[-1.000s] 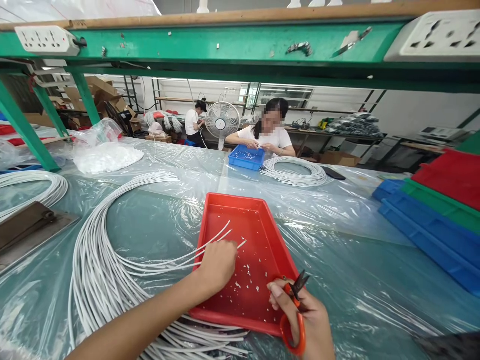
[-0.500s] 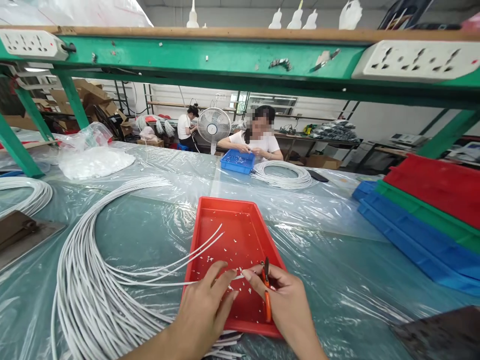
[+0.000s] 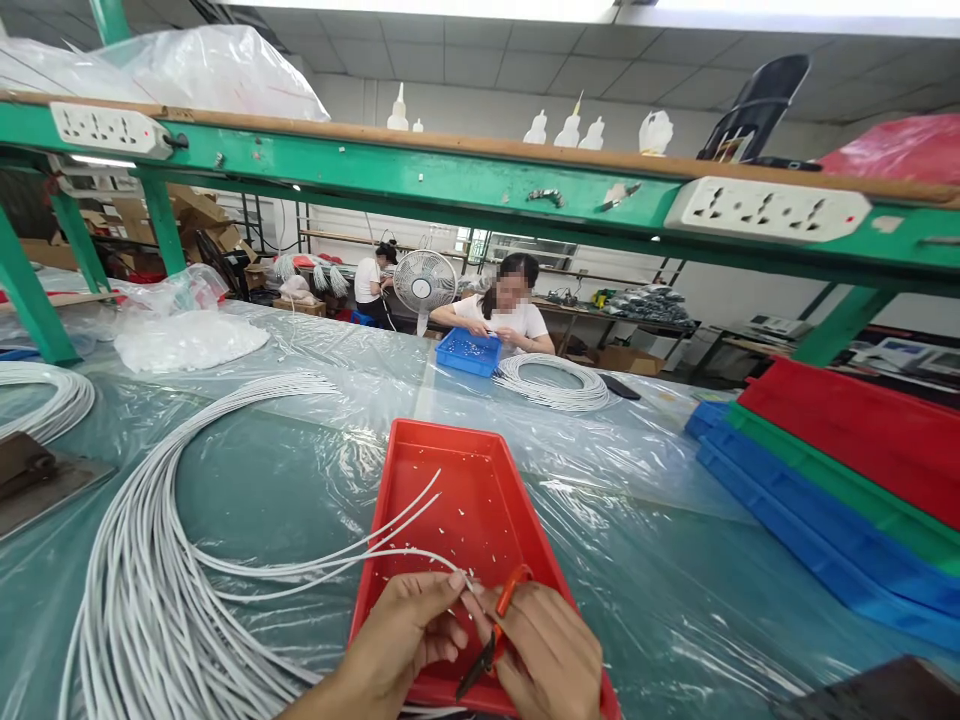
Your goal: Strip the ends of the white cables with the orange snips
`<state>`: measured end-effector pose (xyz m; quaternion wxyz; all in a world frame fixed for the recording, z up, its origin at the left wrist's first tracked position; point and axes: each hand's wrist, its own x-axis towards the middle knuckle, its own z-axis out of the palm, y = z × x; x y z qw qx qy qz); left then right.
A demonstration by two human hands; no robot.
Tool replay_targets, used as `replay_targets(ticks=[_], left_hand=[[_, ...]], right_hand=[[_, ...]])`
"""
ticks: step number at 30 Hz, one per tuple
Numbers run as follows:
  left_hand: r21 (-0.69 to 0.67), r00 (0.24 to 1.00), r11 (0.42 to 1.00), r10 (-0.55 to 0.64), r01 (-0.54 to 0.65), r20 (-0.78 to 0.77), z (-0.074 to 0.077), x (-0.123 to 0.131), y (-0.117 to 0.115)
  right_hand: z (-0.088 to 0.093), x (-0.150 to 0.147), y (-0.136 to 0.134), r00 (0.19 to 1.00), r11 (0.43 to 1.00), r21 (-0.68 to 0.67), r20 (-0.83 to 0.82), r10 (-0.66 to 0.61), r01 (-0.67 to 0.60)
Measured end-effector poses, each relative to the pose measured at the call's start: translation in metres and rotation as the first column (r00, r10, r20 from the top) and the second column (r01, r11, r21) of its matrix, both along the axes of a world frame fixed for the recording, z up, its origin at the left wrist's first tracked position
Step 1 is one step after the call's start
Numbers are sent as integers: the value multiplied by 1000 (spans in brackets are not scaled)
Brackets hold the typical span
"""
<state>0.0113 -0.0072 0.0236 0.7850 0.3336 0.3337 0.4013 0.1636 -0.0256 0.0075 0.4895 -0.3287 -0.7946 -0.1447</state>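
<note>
A white cable (image 3: pixel 420 553) arcs over the red tray, and my left hand (image 3: pixel 401 635) pinches it close to its end. My right hand (image 3: pixel 551 640) has a pair of orange-handled snips (image 3: pixel 511 592) tucked in it, dark blades pointing down and left. The right fingertips meet the cable end beside the left ones; the very tip is partly hidden. Beneath both hands sits the red tray (image 3: pixel 450 432), with small white scraps scattered on its floor. Two other cable ends reach over the tray from the large bundle of white cables (image 3: pixel 142 560) on the left.
Stacked red, green and blue trays (image 3: pixel 847 480) stand at the right. A green shelf beam (image 3: pixel 420 180) with power strips crosses overhead. Across the table a person (image 3: pixel 514 310) works by a blue tray (image 3: pixel 469 368) and a cable coil (image 3: pixel 555 398). A plastic bag (image 3: pixel 191 340) lies back left.
The snips have swung from blades up to blades down in my right hand. My left hand has turned from spread fingers to a pinch on the cable, which now bows upward. The view has tilted up.
</note>
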Motion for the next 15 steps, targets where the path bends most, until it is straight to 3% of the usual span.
replay_targets(ticks=[4,9,15], left_hand=[[-94,996,994,63,-57,59,-14,3,-3],[59,990,989,138,-139,28,-23,6,-5],[43,987,988,147,-149,60,-20,4,-9]], right_hand=[[-13,3,-3,997,1000,11,83,-4,3],[-26,-2,-6,998,998,2,11,-63,63],[-26,-7,-11,992,994,-23,-64,-106,104]])
